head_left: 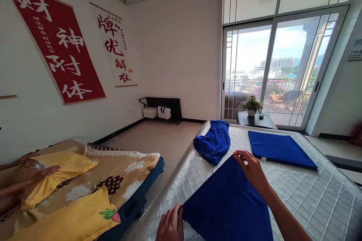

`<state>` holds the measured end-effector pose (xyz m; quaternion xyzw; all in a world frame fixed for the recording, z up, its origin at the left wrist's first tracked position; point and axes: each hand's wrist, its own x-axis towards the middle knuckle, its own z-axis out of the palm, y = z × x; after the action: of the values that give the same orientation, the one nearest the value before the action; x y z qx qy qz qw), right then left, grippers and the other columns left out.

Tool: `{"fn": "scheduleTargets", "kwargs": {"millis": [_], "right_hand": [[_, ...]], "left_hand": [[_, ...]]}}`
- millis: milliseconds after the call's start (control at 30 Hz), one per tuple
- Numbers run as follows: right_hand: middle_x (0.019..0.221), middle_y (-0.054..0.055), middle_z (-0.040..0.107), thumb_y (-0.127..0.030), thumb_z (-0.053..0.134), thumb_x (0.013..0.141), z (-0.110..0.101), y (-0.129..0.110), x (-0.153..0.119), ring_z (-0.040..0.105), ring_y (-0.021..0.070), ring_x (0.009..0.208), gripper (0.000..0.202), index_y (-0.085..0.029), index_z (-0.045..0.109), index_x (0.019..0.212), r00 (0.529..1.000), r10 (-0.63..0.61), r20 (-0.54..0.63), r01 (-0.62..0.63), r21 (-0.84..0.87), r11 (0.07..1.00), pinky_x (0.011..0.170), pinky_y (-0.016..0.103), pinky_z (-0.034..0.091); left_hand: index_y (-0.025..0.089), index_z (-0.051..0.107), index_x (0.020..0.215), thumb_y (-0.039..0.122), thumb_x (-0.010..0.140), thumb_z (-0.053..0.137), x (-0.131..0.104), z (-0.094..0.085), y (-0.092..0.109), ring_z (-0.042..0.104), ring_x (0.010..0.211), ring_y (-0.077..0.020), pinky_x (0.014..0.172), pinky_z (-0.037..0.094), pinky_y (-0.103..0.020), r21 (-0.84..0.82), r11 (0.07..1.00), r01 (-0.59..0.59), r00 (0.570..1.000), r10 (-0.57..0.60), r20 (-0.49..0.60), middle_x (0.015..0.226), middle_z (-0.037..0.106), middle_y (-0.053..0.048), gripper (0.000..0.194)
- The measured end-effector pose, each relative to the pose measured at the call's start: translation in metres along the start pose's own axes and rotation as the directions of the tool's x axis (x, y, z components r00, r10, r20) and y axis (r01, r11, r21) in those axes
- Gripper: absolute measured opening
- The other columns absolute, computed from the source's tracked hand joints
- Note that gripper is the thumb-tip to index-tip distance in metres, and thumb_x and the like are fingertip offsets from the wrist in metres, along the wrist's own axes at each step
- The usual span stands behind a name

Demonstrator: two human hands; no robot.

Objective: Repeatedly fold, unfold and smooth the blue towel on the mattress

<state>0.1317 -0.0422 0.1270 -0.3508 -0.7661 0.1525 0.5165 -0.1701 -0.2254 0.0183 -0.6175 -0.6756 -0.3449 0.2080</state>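
Note:
A flat piece of blue cloth is spread in front of me over the quilted silver mattress. My right hand pinches its far corner between thumb and fingers. At the near left corner, my left hand grips the edge, its fingers closed. Just beyond the cloth lies a crumpled blue cloth. Farther right, a neatly folded blue cloth rests flat, with a small white tag at its near edge.
To the left stands a bed with a brown patterned sheet and a yellow pillow. Another person's hands hold a second yellow pillow. A small black table with a potted plant stands beyond the mattress, before glass doors.

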Motion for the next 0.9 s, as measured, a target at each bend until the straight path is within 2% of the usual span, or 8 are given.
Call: {"fn": "scheduleTargets", "kwargs": {"millis": [100,200,300,400,533,667,767,900], "right_hand": [[0.103,0.005,0.073,-0.047,0.054,0.103,-0.054,-0.018,-0.006,0.066,0.0179,0.081,0.028,-0.026,0.071,0.113,0.985,-0.072,-0.155,0.061,-0.076,0.995,0.079,0.033,0.058],[0.106,0.004,0.073,-0.044,0.054,0.104,-0.105,-0.037,-0.011,0.068,0.0189,0.090,0.028,-0.028,0.070,0.121,0.952,-0.136,-0.274,0.078,-0.212,0.974,0.081,0.034,0.058],[0.107,0.005,0.073,-0.045,0.055,0.103,-0.150,-0.050,-0.017,0.068,0.0197,0.092,0.027,-0.028,0.073,0.115,0.911,-0.169,-0.376,0.043,-0.320,0.946,0.080,0.034,0.058],[0.107,0.005,0.072,-0.047,0.055,0.103,-0.183,-0.056,-0.026,0.067,0.0182,0.085,0.028,-0.027,0.074,0.109,0.876,-0.173,-0.450,-0.010,-0.376,0.927,0.077,0.033,0.057],[0.090,0.003,0.067,-0.057,0.053,0.101,-0.215,-0.054,-0.037,0.060,0.0142,0.066,0.039,-0.026,0.076,0.107,0.852,-0.151,-0.502,-0.112,-0.457,0.882,0.065,0.029,0.051],[0.066,-0.003,0.063,-0.068,0.050,0.098,-0.244,-0.047,-0.048,0.059,0.0148,0.055,0.050,-0.026,0.075,0.112,0.848,0.084,-0.523,-0.328,-0.395,0.858,0.060,0.029,0.046],[0.069,-0.001,0.071,-0.072,0.048,0.095,-0.268,-0.045,-0.051,0.068,0.0206,0.062,0.056,-0.025,0.072,0.115,0.765,0.210,-0.608,-0.478,-0.319,0.819,0.065,0.033,0.048],[0.080,0.007,0.076,-0.069,0.047,0.096,-0.297,-0.045,-0.038,0.072,0.0278,0.078,0.056,-0.022,0.070,0.116,0.676,0.180,-0.714,-0.534,-0.308,0.787,0.076,0.040,0.049]], "left_hand": [[0.022,0.072,0.116,0.039,0.108,0.036,0.040,-0.034,0.027,0.074,0.094,-0.0226,0.088,0.058,-0.036,0.066,0.989,-0.132,0.975,0.141,-0.172,0.106,0.080,-0.007,0.040],[0.020,0.067,0.127,0.034,0.107,0.045,0.081,-0.074,0.067,0.072,0.101,-0.0224,0.096,0.054,-0.035,0.078,0.975,-0.209,0.939,0.222,-0.261,0.111,0.077,-0.008,0.032],[0.020,0.065,0.130,0.027,0.104,0.054,0.112,-0.108,0.107,0.071,0.100,-0.0226,0.095,0.053,-0.035,0.079,0.955,-0.287,0.877,0.295,-0.380,0.110,0.077,-0.009,0.029],[0.023,0.068,0.129,0.026,0.103,0.056,0.131,-0.128,0.138,0.071,0.096,-0.0229,0.092,0.052,-0.035,0.069,0.930,-0.361,0.828,0.353,-0.434,0.106,0.077,-0.007,0.028],[0.024,0.070,0.125,0.030,0.105,0.052,0.146,-0.134,0.170,0.072,0.094,-0.0223,0.094,0.053,-0.035,0.018,0.915,-0.403,0.829,0.373,-0.416,0.104,0.077,-0.006,0.027],[0.024,0.073,0.115,0.030,0.104,0.055,0.153,-0.132,0.209,0.072,0.089,-0.0194,0.088,0.056,-0.031,-0.126,0.875,-0.467,0.838,0.393,-0.377,0.097,0.076,-0.004,0.021],[0.024,0.073,0.105,0.026,0.103,0.057,0.154,-0.129,0.244,0.071,0.083,-0.0159,0.082,0.057,-0.027,-0.335,0.805,-0.490,0.864,0.400,-0.305,0.091,0.075,-0.002,0.016],[0.023,0.071,0.102,0.021,0.100,0.057,0.148,-0.125,0.283,0.069,0.075,-0.0137,0.073,0.057,-0.025,-0.639,0.647,-0.417,0.891,0.429,-0.147,0.081,0.072,0.000,0.014]]}}
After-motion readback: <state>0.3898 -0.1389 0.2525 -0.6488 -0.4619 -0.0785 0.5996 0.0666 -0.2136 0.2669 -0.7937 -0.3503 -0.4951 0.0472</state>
